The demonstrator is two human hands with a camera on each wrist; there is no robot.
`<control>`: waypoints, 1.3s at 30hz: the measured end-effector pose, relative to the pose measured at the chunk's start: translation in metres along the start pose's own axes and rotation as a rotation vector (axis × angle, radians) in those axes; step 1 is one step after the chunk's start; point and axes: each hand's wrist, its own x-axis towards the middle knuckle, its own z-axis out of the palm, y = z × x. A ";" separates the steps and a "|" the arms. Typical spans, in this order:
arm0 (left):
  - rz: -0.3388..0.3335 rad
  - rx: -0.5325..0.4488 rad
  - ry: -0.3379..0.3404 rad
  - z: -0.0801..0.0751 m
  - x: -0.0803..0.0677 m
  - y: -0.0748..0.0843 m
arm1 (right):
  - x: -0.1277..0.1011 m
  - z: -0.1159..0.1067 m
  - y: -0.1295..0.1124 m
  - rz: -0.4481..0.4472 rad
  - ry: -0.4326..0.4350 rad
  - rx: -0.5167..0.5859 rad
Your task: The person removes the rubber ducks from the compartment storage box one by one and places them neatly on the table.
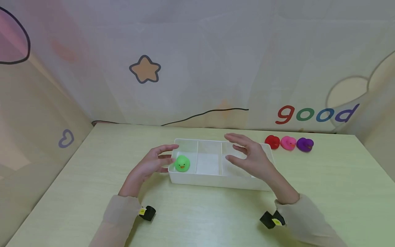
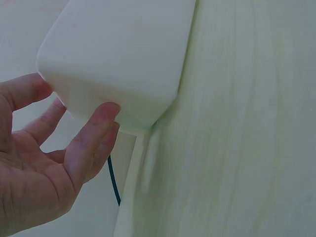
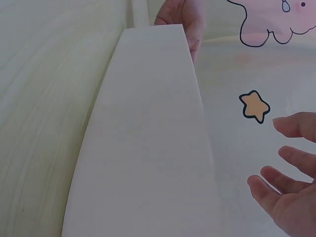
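Observation:
A long white divided box (image 1: pixel 213 180) lies across the table. A green rubber duck (image 1: pixel 182 164) sits in its leftmost compartment, facing me. At the box's left end is my left hand (image 1: pixel 153 160); in the left wrist view, its fingertips (image 2: pixel 106 111) touch the end wall without wrapping round it. Above the right part of the box hovers my right hand (image 1: pixel 250 157), with thumb and fingers spread apart and nothing between them. It hides part of the right-hand compartments. The right wrist view has those fingers (image 3: pixel 264 192) away from the box's long side.
Behind the box's right end, a red duck (image 1: pixel 272 142), a pink duck (image 1: pixel 288 143) and a purple duck (image 1: pixel 305 144) stand in a row on the table (image 1: pixel 197 216). A printed cloth backdrop (image 1: pixel 197 68) rises along the table's far edge.

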 end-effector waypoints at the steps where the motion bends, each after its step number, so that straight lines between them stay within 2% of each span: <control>1: 0.000 0.001 0.000 0.000 0.000 0.000 | 0.002 0.004 -0.001 -0.016 -0.009 0.010; 10: 0.001 0.001 0.004 0.000 0.000 0.000 | 0.017 0.038 -0.010 -0.074 -0.098 0.057; 25: 0.013 0.010 -0.022 0.000 -0.003 0.001 | 0.043 0.081 -0.015 -0.026 -0.222 0.035; 29: 0.017 0.002 -0.026 -0.001 -0.004 0.001 | 0.051 0.091 -0.013 -0.054 -0.267 -0.054; 34: 0.026 -0.001 -0.033 -0.002 -0.004 0.000 | 0.060 0.101 -0.013 -0.114 -0.315 -0.243; 39: 0.029 -0.002 -0.037 -0.003 -0.002 -0.002 | 0.068 0.108 -0.013 -0.121 -0.375 -0.403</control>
